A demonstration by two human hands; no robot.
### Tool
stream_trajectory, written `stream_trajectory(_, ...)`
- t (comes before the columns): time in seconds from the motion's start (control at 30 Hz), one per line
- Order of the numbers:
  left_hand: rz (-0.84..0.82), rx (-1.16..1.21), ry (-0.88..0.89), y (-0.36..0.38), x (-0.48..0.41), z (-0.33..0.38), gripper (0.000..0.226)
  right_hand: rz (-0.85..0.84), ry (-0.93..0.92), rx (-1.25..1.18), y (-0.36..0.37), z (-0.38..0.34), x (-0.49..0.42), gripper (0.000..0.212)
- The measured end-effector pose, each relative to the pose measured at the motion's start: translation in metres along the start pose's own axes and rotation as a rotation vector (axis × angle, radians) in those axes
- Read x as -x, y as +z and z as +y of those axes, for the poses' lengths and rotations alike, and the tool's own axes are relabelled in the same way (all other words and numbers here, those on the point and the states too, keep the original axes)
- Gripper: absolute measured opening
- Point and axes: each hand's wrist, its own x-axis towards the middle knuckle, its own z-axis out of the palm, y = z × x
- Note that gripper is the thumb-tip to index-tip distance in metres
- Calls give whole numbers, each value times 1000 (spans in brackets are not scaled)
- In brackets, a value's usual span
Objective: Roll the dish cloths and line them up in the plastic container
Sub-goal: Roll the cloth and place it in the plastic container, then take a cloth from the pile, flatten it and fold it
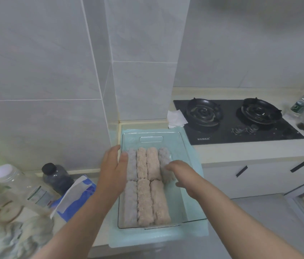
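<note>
1. The left hand (113, 170) reaches forward along the left wall of the clear plastic container (177, 208). Its fingers are straight and pressed together outside the wall. Its thumb passes over the rim and touches the far-left grey roll (131, 165).
2. The right hand (184, 176) is inside the container with the palm down. Its fingers (170, 165) are curled over the far-right grey roll (163, 156) and grip the near half of it.
3. The container stands on a pale green mat (194, 234) at the corner of the counter (241, 152). Its handle cut-out is at the far end.
4. The rolled dish cloths lie lengthwise in the container in two rows, side by side and touching.
5. The far row has four rolls: the two grey ones at the ends and two beige-pink rolls (146, 163) between them.
6. The near row (144, 202) has three rolls: one grey at the left, then two beige-pink.
7. To the right on the counter is a black gas hob (237, 126) with two burners, and a white tissue (176, 118) lies at its left corner.
8. To the left stand a dark jar (56, 177), a clear bottle (16, 182) and a blue and white bag (76, 197).
</note>
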Motion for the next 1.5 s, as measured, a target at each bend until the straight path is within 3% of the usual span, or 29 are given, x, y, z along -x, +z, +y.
stream_trajectory(0.17,46,77,39,-10,2,41,22,28,-332,-88,-35,-28,23,32)
stream_trajectory(0.3,35,71,50,-16,15,62,35,-8,-576,-94,-62,-45,38,29)
stream_trajectory(0.6,316,172,-12,20,113,105,37,-293,-858,35,-122,-24,60,34)
stream_trajectory(0.87,678,183,-86,55,254,142,52,-614,-958,39,-147,16,101,26)
stream_trajectory(1.07,993,68,-265,51,389,156,41,-954,-1022,108,-94,48,179,23)
stream_trajectory(1.5,1690,39,-559,55,708,191,44,-1605,-1087,351,6,168,417,28)
